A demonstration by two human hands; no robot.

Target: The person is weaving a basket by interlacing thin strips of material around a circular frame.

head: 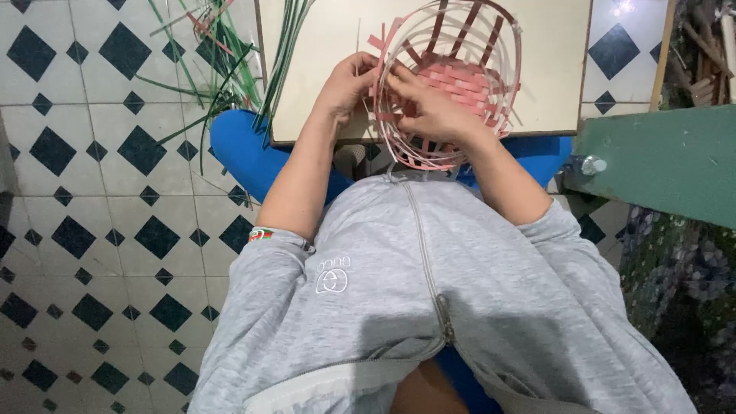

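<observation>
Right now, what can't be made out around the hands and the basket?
Head view:
- Right hand fingertips: buried among the pink basket strips.
- Left hand grip on the rim: too small to tell.
- Green strips: cut off by the top edge.
- Basket's near wall: hidden by the right hand.

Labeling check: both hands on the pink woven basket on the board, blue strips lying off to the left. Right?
Not quite. The strips to the left are green, not blue; the head view shows it. Both the left hand and right hand are on the pink woven basket on the board.
</observation>
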